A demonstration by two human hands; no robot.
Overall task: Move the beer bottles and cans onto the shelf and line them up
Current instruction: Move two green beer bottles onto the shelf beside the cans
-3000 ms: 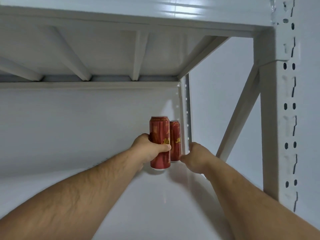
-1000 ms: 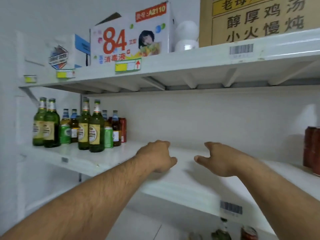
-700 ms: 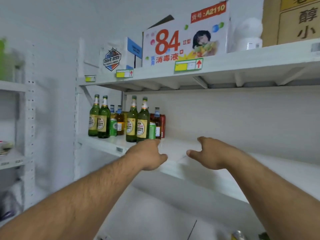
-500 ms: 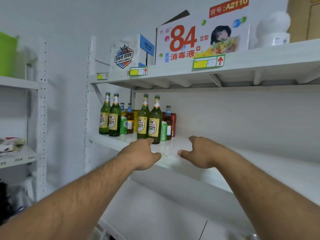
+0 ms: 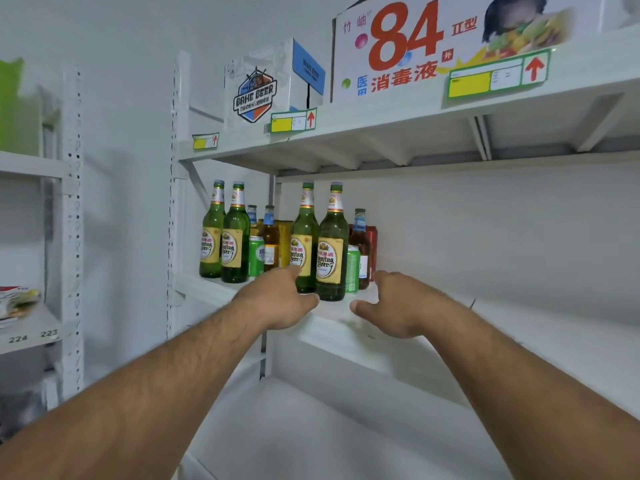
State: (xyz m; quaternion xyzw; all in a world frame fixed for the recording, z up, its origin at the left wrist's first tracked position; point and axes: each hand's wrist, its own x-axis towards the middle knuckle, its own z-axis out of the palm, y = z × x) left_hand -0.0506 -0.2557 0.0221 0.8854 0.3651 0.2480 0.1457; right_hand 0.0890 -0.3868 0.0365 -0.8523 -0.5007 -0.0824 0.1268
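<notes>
Both hands empty, fingers loosely spread: left hand [image 5: 277, 299] and right hand [image 5: 391, 306] near front green bottles [image 5: 330, 244] at shelf [image 5: 346, 327] left end. We'd grip low on bodies w/ firm wraps, lifting clear of neighbouring cans [image 5: 352, 270].

— What sits high above the hands?
— A white box marked 84 [image 5: 450, 46] and, to its left, a BAHE BEER carton [image 5: 266, 84], with yellow tags [image 5: 497, 77] under them.
— And far left of the hands?
— A second rack [image 5: 71, 216] numbered 223 and 224, holding papers [image 5: 17, 299].
</notes>
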